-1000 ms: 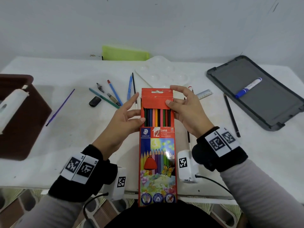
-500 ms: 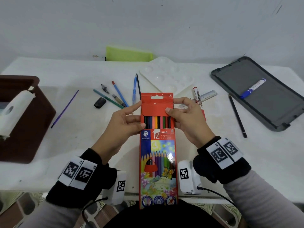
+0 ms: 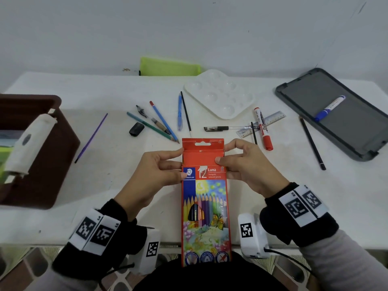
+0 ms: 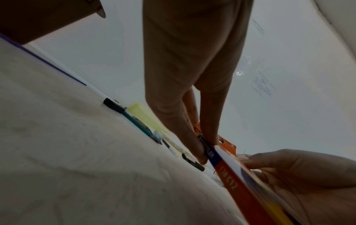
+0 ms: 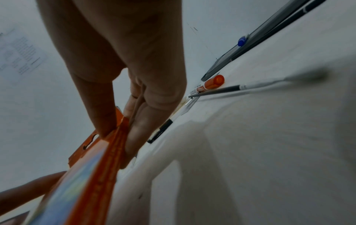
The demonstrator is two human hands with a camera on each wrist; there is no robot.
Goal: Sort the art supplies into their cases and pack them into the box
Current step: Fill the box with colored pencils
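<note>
A red coloured-pencil box [image 3: 204,202] is held over the table's front edge, long side toward me. My left hand [image 3: 165,166] pinches its upper left edge [image 4: 210,152] between thumb and fingers. My right hand [image 3: 233,160] pinches the upper right edge [image 5: 117,137], thumb on the front. The top flap [image 3: 202,144] is folded down over the opening, so the pencils inside are hidden. A brown box [image 3: 31,148] stands at the left with a white roll [image 3: 27,141] leaning in it.
Loose pens, pencils and brushes [image 3: 159,122], a black eraser [image 3: 136,129], a purple stick [image 3: 91,138], a white palette [image 3: 218,94], a ruler [image 3: 264,123], a red marker [image 3: 262,129] and a black pen [image 3: 222,128] lie behind the box. A grey lid [image 3: 336,114] with a blue marker [image 3: 329,108] lies right; a green pouch [image 3: 170,67] at the back.
The pencil tips showed in the open top before; now the flap has come down over them. Both hands and the box have shifted slightly down toward me.
</note>
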